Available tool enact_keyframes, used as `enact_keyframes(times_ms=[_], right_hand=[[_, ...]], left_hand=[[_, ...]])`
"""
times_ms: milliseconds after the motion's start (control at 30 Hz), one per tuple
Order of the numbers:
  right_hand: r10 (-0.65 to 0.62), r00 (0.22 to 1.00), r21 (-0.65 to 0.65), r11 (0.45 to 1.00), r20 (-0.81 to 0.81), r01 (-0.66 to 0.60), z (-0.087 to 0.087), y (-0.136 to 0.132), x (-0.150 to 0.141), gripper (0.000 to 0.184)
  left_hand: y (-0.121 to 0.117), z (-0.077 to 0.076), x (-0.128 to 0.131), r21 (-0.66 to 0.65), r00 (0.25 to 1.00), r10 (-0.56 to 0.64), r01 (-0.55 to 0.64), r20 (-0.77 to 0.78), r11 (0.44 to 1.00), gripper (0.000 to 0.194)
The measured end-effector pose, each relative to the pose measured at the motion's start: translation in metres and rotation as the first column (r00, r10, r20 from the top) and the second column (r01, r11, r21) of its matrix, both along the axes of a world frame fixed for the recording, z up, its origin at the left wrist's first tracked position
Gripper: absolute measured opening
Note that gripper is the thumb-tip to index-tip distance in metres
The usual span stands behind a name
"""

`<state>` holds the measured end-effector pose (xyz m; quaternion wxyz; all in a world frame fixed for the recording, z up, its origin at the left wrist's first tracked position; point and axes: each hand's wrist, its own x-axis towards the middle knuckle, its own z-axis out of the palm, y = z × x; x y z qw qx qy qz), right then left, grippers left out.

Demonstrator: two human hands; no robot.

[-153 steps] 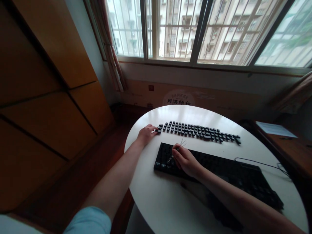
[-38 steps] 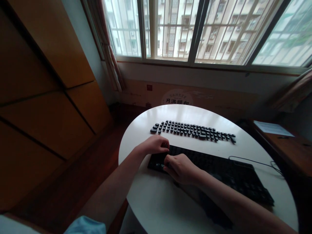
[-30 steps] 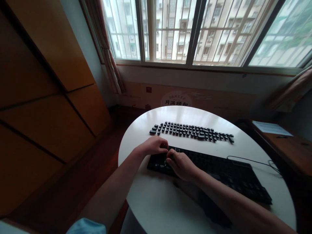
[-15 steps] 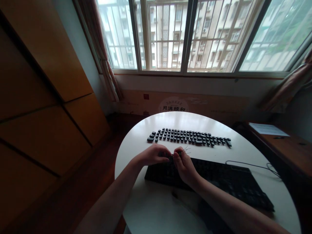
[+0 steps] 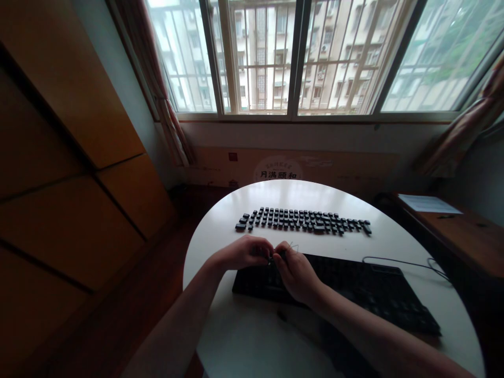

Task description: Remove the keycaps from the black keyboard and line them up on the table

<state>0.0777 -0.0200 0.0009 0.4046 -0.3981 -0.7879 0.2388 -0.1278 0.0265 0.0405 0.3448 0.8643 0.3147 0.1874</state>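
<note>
My left hand point(image 5: 247, 253) and my right hand point(image 5: 297, 274) meet above the left part of a black keyboard point(image 5: 362, 291). Thin wire loops point(image 5: 293, 248) stick out past my right fingers, which are closed around what looks like a wire keycap puller. Thumb and fingers of my left hand pinch a small dark piece, seemingly a keycap point(image 5: 270, 260), right at the right fingertips. Behind the keyboard, loose black keycaps point(image 5: 301, 219) lie in rows. Much of the keyboard's left half is hidden by my hands and right forearm.
All this lies on a round white table point(image 5: 220, 215). A black cable point(image 5: 397, 260) runs from the keyboard toward the right edge. Near the front lies a thin dark-tipped tool, perhaps a brush point(image 5: 282, 315). A wooden desk point(image 5: 444, 231) with a paper sheet stands to the right.
The wire loops have shifted in my right hand and now point more upward. My left fingertips have moved slightly, and the small piece shows between them. The view has turned a little.
</note>
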Motion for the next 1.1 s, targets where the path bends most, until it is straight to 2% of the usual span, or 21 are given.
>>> enact_keyframes(times_ms=[67, 167, 267, 333, 400, 500, 600, 667, 833, 1100], right_hand=[[-0.030, 0.999, 0.002, 1.000, 0.034, 0.030, 0.008, 0.002, 0.001, 0.020], [-0.088, 0.993, -0.001, 0.996, 0.075, 0.089, 0.027, 0.005, 0.007, 0.021], [-0.112, 0.991, 0.001, 0.994, 0.066, 0.112, 0.047, 0.004, 0.019, 0.023], [-0.111, 0.993, -0.013, 0.994, 0.030, 0.111, 0.052, 0.001, 0.029, 0.025], [-0.109, 0.994, -0.044, 0.993, -0.022, 0.108, 0.050, -0.003, 0.038, 0.026], [-0.116, 0.989, -0.080, 0.991, -0.088, 0.109, 0.036, -0.007, 0.048, 0.027], [-0.111, 0.991, -0.069, 0.992, -0.077, 0.105, 0.024, -0.007, 0.051, 0.027], [-0.102, 0.993, -0.056, 0.993, -0.057, 0.099, 0.020, -0.006, 0.051, 0.027], [-0.072, 0.996, -0.054, 0.996, -0.047, 0.070, 0.018, -0.008, 0.048, 0.026], [-0.037, 0.995, -0.098, 0.995, -0.094, 0.028, 0.015, -0.013, 0.045, 0.026]], left_hand=[[0.004, -0.002, -0.006, -0.022, 0.999, 0.027, -0.027, 0.026, 0.999, 0.025], [0.019, 0.000, -0.015, -0.009, 0.983, 0.142, -0.142, 0.112, 0.990, 0.028], [0.042, 0.010, -0.022, 0.110, 0.959, 0.225, -0.246, 0.174, 0.963, 0.029], [0.057, 0.015, -0.023, 0.237, 0.949, 0.262, -0.299, 0.174, 0.924, 0.025], [0.070, 0.012, -0.022, 0.332, 0.938, 0.308, -0.344, 0.157, 0.878, 0.021], [0.079, -0.005, -0.019, 0.418, 0.926, 0.363, -0.372, 0.104, 0.829, 0.020], [0.082, -0.023, -0.015, 0.523, 0.920, 0.393, -0.334, -0.003, 0.784, 0.019], [0.083, -0.029, -0.012, 0.579, 0.915, 0.395, -0.279, -0.082, 0.767, 0.023], [0.086, -0.034, -0.012, 0.628, 0.891, 0.411, -0.211, -0.191, 0.749, 0.032], [0.093, -0.043, -0.018, 0.603, 0.899, 0.383, -0.187, -0.214, 0.776, 0.023]])
